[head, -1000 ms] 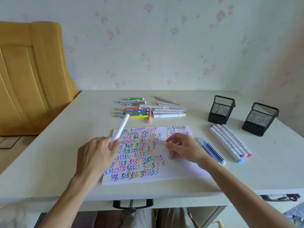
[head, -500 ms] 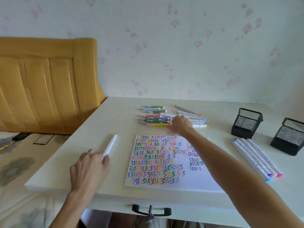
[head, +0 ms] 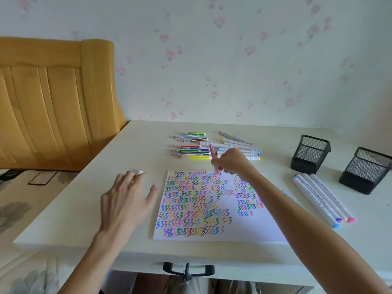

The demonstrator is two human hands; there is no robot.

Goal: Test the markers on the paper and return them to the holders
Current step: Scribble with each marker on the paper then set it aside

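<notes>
Viewpoint: one head-worn wide-angle camera, above the table's (head: 89, 187) near edge.
Facing: forward and down across the tabletop toward the wall (head: 212, 71).
Nearness: forearms enter from the bottom edge; the paper (head: 244, 232) lies close below the lens.
Edges: straight lines bow outward.
Shared: no second view.

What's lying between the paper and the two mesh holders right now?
In the head view, three white markers lie side by side on the table between the paper and the mesh holders.
</notes>
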